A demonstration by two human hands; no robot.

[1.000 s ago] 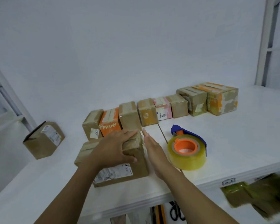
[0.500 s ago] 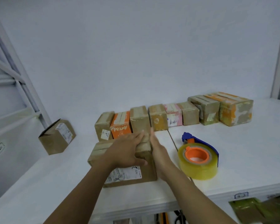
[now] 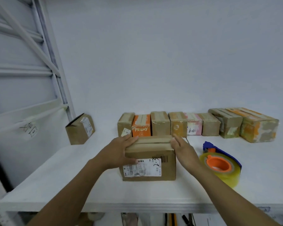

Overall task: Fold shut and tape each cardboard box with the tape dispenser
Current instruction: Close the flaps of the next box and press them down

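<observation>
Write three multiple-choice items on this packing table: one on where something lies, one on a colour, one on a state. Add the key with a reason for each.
1. Where does the blue-handled tape dispenser lie relative to the brown cardboard box with a white shipping label?
A. on top of it
B. on the white table, to its right
C. on the table, to its left

2. What colour is the core of the dispenser's tape roll?
A. orange
B. green
C. black

3. How are the labelled box's top flaps?
A. standing open
B. torn off
C. folded down

Key: 1 B, the dispenser rests on the table beside the right hand; 2 A, an orange ring shows inside the yellowish roll; 3 C, the top lies flat under the fingers of the left hand.
</observation>
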